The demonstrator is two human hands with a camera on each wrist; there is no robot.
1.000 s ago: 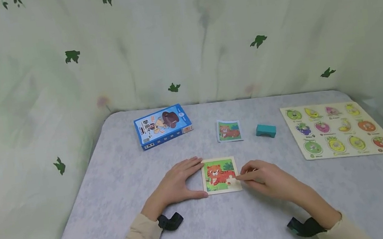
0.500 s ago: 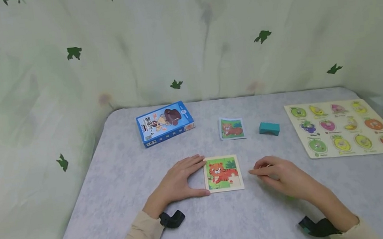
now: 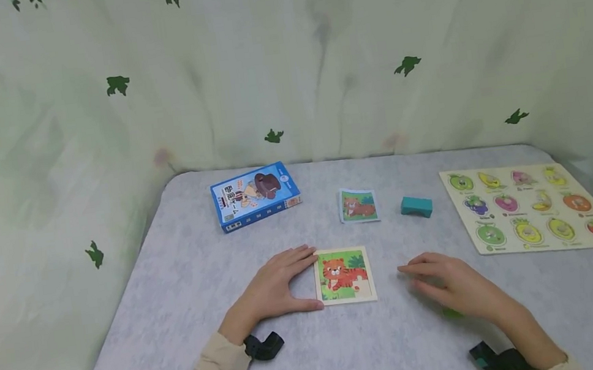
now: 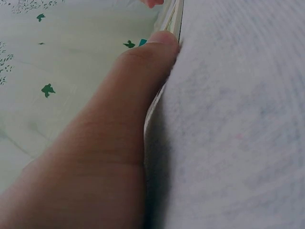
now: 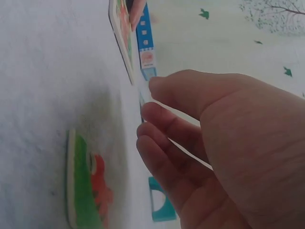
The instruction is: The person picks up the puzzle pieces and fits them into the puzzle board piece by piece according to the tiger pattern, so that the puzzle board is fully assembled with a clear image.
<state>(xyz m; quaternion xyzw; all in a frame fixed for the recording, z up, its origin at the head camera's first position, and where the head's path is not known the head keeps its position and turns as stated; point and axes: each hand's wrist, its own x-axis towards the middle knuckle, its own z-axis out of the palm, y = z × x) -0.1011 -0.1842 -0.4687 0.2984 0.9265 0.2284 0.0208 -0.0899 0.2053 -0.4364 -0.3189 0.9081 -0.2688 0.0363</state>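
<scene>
A square wooden tiger puzzle (image 3: pixel 340 272) lies flat at the middle of the table, bare pale wood showing at its lower right. Along its left edge, my left hand (image 3: pixel 270 287) steadies it, fingertips at the upper corner and thumb (image 4: pixel 162 43) at the lower one. To the right of the puzzle hovers my right hand (image 3: pixel 447 283), fingers loosely bent. In the right wrist view, nothing shows between its thumb (image 5: pixel 176 90) and fingertips. Beneath that hand is a loose green and red puzzle piece (image 5: pixel 83 186), mostly hidden by the hand in the head view.
Behind the puzzle lies a small tiger picture card (image 3: pixel 358 205), with a teal block (image 3: pixel 416 206) to its right. A blue game box (image 3: pixel 256 196) occupies the back left. At the right is a fruit puzzle board (image 3: pixel 535 205). A patterned curtain (image 3: pixel 281 63) hangs behind the table.
My right hand has drawn back to the right from the puzzle's lower right edge. The left hand stays at the puzzle's left side. The head view has shifted slightly.
</scene>
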